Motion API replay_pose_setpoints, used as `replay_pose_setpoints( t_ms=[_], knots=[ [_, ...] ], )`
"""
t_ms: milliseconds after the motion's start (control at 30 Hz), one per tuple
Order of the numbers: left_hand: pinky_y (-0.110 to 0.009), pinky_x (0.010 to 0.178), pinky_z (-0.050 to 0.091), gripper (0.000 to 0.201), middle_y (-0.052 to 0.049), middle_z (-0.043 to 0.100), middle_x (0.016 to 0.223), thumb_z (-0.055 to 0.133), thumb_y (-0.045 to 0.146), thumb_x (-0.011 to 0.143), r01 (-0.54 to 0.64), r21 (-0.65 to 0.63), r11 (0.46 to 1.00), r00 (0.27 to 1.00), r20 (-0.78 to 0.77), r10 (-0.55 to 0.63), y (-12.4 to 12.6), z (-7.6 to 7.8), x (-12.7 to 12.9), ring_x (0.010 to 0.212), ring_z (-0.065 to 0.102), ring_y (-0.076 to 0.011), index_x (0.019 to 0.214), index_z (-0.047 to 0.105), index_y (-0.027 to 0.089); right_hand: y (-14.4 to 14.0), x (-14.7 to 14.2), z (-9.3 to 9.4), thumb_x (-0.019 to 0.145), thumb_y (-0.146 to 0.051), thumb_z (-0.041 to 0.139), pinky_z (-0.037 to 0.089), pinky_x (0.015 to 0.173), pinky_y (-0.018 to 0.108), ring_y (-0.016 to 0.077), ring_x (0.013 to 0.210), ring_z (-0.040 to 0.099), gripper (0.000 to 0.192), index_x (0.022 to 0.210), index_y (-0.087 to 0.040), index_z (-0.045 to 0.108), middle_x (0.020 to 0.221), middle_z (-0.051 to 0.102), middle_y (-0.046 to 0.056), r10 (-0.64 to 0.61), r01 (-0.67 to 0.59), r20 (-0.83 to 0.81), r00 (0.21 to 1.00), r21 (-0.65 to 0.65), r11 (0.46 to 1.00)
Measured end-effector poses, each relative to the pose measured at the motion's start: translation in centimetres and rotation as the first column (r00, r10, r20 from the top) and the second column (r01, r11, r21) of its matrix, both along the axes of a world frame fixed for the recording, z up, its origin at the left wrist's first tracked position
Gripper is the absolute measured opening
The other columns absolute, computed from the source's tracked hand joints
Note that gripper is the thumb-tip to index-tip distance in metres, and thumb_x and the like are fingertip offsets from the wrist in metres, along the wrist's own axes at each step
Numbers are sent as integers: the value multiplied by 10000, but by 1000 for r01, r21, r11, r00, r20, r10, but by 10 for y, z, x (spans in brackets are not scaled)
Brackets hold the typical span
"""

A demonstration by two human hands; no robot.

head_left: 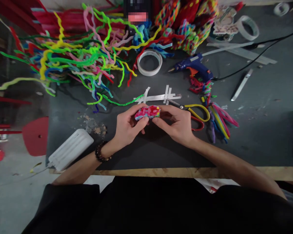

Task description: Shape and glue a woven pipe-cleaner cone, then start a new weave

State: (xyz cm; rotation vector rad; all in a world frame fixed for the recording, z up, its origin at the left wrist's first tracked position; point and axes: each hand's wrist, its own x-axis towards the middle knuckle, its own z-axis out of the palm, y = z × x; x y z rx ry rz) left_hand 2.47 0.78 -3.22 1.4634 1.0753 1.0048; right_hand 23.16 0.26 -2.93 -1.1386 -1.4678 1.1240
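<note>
Woven pad [147,112] of fuzzy multicoloured stems (pink, blue, yellow), pinched between left hand [128,125] and right hand [177,125]

A dark grey work table [258,136] with a pale wooden front edge [185,172] fills the view; grey concrete floor [9,191] lies left, beside red metal furniture [35,135], dimly lit.
</note>
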Motion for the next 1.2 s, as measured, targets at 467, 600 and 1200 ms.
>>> replay_pose_setpoints(
  t_ms=[467, 600, 1200],
  knots=[
    [-308, 829, 696, 280, -10, 801, 1202, 838, 306, 897, -164, 506, 847, 910, -253, 327, 2, 6, -3, 1067, 781, -189, 1172, 784, 292, -2, 1, 7, 931, -307, 751, 657, 724, 297, 134, 717, 720, 352, 1279, -287, 704, 875, 749, -25, -129, 123, 71, 989, 89, 988],
    [-309, 807, 691, 271, -4, 819, 1098, 870, 287, 860, -168, 510, 844, 918, -230, 321, 2, 6, -2, 965, 789, -176, 1121, 797, 286, -1, 1, 7, 937, -287, 735, 651, 750, 276, 125, 758, 718, 340, 1277, -291, 730, 942, 760, -19, -139, 130, 84, 987, 103, 986],
    [-289, 785, 647, 52, -11, 828, 916, 830, 235, 886, -162, 472, 867, 926, -232, 299, -1, 9, 4, 813, 780, -143, 927, 805, 216, -3, -2, -6, 884, -305, 818, 665, 768, 300, 141, 797, 758, 211, 1084, -246, 779, 980, 800, 3, -234, 238, -72, 970, 55, 970]
  ],
)
